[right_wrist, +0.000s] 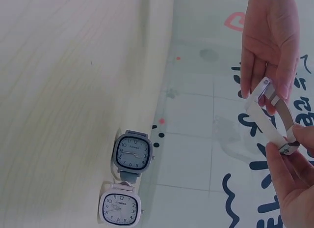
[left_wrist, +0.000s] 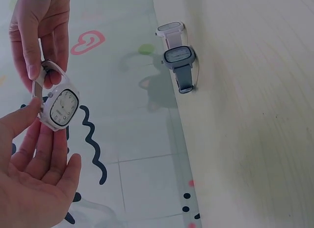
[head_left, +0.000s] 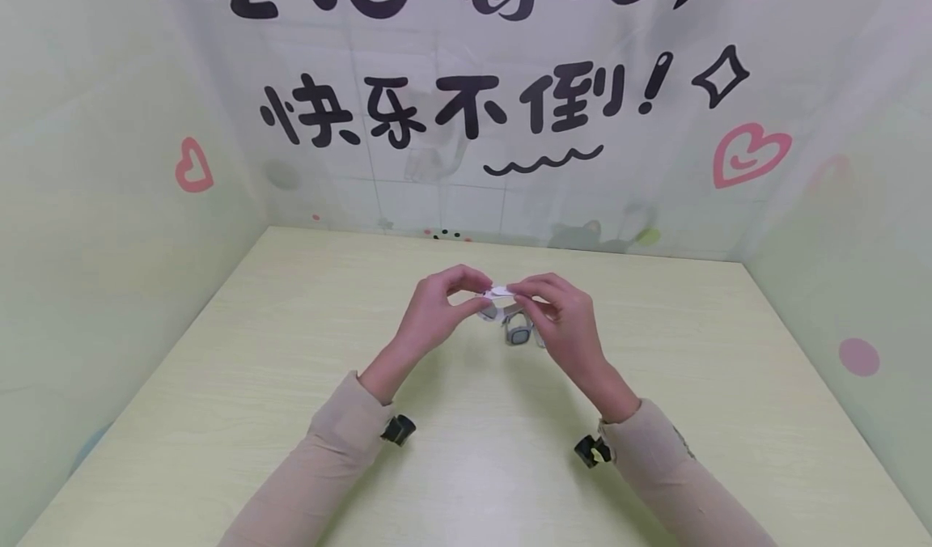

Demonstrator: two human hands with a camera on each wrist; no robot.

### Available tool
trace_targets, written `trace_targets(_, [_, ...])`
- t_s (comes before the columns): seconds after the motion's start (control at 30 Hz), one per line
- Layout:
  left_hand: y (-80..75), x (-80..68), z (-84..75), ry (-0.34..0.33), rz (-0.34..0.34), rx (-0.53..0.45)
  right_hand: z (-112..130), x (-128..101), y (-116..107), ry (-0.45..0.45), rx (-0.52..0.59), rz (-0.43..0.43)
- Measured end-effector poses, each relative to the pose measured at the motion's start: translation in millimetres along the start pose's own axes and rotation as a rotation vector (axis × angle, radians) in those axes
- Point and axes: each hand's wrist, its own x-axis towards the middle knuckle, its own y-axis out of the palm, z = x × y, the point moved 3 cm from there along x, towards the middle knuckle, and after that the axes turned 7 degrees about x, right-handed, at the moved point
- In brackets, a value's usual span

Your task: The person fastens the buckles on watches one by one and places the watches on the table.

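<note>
Both hands hold a white wristwatch (left_wrist: 64,107) with a rounded-square dial, raised off the table. My left hand (head_left: 437,308) pinches it with the thumb beside the case, the other fingers behind. Its strap (right_wrist: 267,122) bends into a loop, and my right hand (head_left: 564,320) pinches the strap between thumb and fingers at the other side. The fingers partly cover the strap ends, so whether they are fastened cannot be told. Beyond the hands, a grey-blue watch (right_wrist: 132,153) and a second pale watch (right_wrist: 119,209) stand side by side on the table.
The pale wooden table (head_left: 466,450) ends at a printed cloth backdrop (head_left: 437,199) with black lettering. Cloth side walls (head_left: 95,167) rise at left and right. A small black camera (head_left: 398,430) is strapped at the left cuff, another camera (head_left: 592,451) at the right.
</note>
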Motion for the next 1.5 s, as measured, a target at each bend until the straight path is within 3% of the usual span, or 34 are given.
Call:
trace_targets(0.8, [0.4,-2.1,-2.9,0.049,-0.023,0.085,3.7,-0.1,-0.4,0.012,-0.074,0.067])
trace_targets(1.5, [5.1,-3.9,-5.0,0.041,-0.002,0.046,5.2,-0.5,2.1,0.004,-0.082,0.099])
